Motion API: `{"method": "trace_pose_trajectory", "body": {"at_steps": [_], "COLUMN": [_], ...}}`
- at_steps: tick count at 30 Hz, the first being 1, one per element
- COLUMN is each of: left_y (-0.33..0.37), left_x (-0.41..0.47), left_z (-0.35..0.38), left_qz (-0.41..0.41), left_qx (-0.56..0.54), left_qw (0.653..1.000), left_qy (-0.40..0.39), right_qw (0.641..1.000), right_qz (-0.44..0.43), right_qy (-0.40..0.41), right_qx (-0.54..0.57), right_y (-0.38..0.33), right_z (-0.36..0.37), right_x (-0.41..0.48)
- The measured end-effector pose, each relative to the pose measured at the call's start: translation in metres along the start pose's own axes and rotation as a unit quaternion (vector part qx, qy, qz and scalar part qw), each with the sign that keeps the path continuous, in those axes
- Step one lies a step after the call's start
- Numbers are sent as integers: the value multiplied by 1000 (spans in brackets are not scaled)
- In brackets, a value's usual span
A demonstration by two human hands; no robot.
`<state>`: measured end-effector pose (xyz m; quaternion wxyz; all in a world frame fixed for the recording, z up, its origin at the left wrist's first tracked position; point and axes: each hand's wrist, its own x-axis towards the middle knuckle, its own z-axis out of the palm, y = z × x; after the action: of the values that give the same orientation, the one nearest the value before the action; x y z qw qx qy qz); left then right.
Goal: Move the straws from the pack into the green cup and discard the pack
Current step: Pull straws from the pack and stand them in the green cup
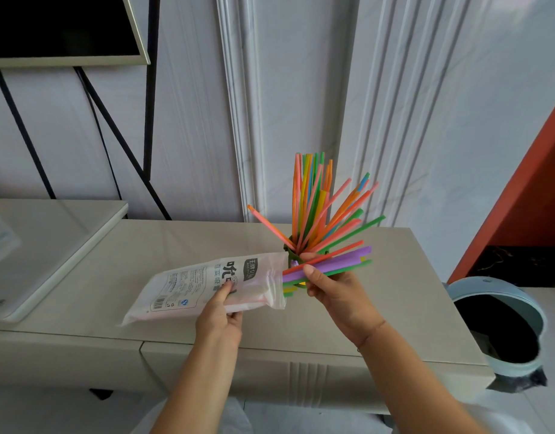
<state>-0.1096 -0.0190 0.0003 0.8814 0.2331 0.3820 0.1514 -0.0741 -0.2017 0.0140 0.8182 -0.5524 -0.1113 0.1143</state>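
Both bare forearms rise from the bottom edge toward the frame's centre. The left hand, at lower centre, pinches the pack, thumb on top and fingers curled beneath. The right hand, just right of it, grips a bundle of straws, thumb laid across them. A thin band circles its wrist.

Beige cabinet top, green cup of coloured straws standing toward its back, pale raised slab at left

A home living room: a framed television on black legs, moulded marble-look wall panels, a low beige bench, a waste bin.
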Motion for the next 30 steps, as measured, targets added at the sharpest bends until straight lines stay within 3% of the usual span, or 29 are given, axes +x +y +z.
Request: {"method": "trace_pose_trajectory", "body": {"at_steps": [13,30], "left_y": [15,21], "left_x": [4,3], "left_z": [-4,-3], "left_qz": [17,13], "left_qx": [-16,-13], "left_qw": [1000,1000], "left_qy": [13,15], "right_qw": [997,966], "right_qz": [-31,-100], "right_qy": [64,198], "right_qx": [-3,-129], "right_y": [-24,-82], "right_z": [-20,-67], "right_x": [8,21]}}
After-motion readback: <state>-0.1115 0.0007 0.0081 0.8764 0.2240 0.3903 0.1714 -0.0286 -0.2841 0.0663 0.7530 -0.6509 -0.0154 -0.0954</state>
